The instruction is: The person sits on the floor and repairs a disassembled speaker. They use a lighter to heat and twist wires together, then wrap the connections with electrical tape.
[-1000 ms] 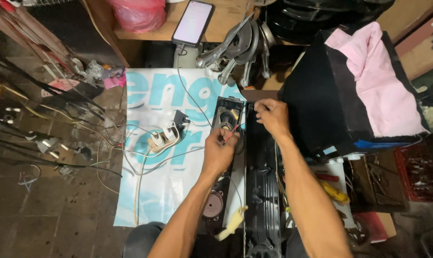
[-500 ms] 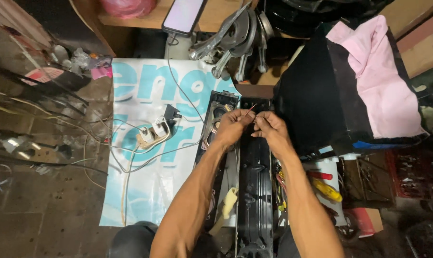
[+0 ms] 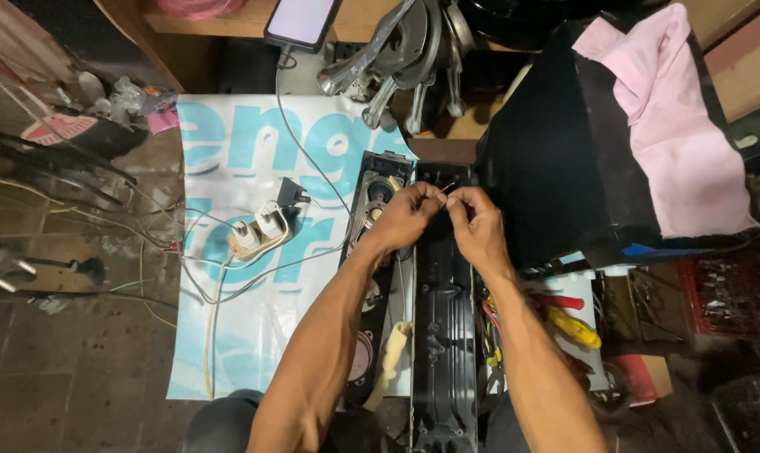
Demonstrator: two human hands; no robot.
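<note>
Both hands up top: left hand and right hand pinch what looks like one thin red wire between their fingertips, just above two long black speaker housings.

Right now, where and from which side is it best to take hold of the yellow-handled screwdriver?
Probably by its yellow handle, coming from above: the screwdriver lies flat and uncovered on the right of the right arm, the thick handle showing whole, while tangled wires crowd its left side.

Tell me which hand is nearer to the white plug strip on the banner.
Left. The left hand is just right of the plug strip, over the open speaker bar; the right hand lies farther right, beyond the left hand.
</note>
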